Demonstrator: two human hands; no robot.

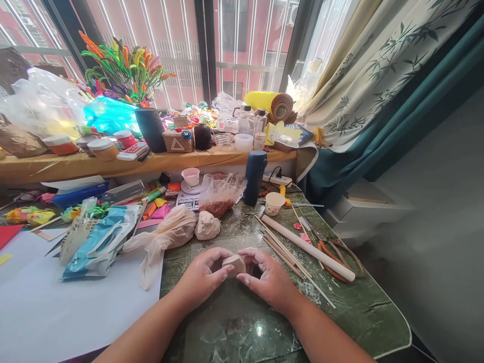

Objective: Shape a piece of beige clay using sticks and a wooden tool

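Observation:
Between my two hands is a small piece of pale clay (235, 262), low over a clear sheet (227, 307) on the green tabletop. My left hand (204, 275) grips it from the left with thumb and fingers. On the other side, my right hand (266, 277) pinches its right end. Whitish residue marks my fingertips. Just beyond my hands sits a larger lump of clay (207, 226), beside a crumpled thin plastic bag (172, 232). The clay's underside is hidden by my fingers and thumbs.
Right of my hands lie a rolling pin (308, 247), several thin wooden sticks (298, 264) and scissors (333, 252). Behind stand a paper cup (274, 202), a dark cylinder (254, 177) and a scale (189, 200). White paper (109, 312) and a blue packet (102, 244) cover the left.

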